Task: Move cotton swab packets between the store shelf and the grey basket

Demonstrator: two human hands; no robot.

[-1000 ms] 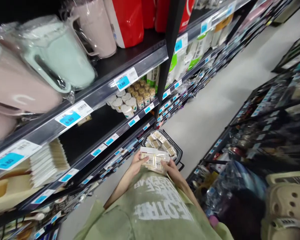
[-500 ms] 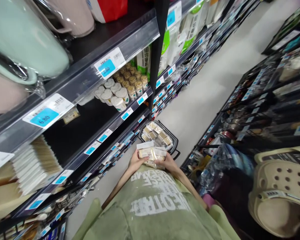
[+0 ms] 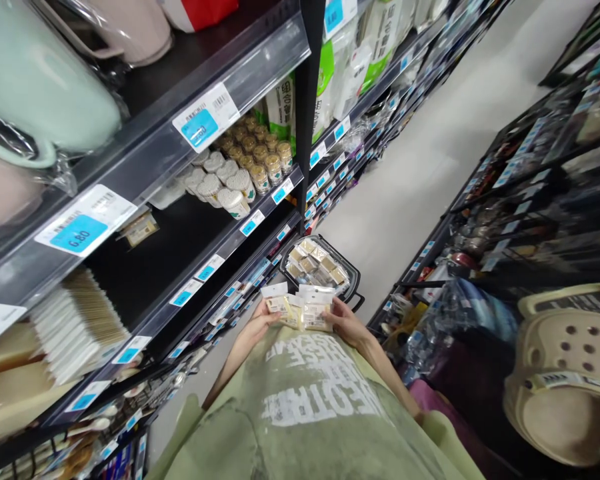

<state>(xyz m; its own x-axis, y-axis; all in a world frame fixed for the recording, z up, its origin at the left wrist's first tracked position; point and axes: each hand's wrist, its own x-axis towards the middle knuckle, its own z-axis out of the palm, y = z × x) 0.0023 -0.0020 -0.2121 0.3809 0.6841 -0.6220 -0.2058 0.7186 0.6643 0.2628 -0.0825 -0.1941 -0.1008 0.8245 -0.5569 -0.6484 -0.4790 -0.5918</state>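
Note:
In front of my shirt, my left hand [image 3: 261, 321] grips a small clear plastic packet [image 3: 289, 309] with a white hanging header. My right hand [image 3: 349, 323] grips a similar packet [image 3: 312, 313], its header upright. The two packets meet side by side between my hands; their pale yellowish contents are too small to make out. Just beyond them, a black shopping basket [image 3: 356, 275] stands on the floor and holds several packets [image 3: 316, 259] with tan and white faces.
On the left shelf stand white-lidded tubs [image 3: 233, 200] and gold-lidded jars [image 3: 273, 167]. A lone packet [image 3: 141, 230] lies deeper in, near a stack of white sticks [image 3: 73, 327]. Shelf edges carry price tags [image 3: 80, 230]. Beige clogs [image 3: 570, 373] hang at right beside the grey aisle floor [image 3: 405, 160].
The packets, overlapping before, are now spread apart side by side, with both headers showing. My hands have moved slightly outward. The view has shifted a little.

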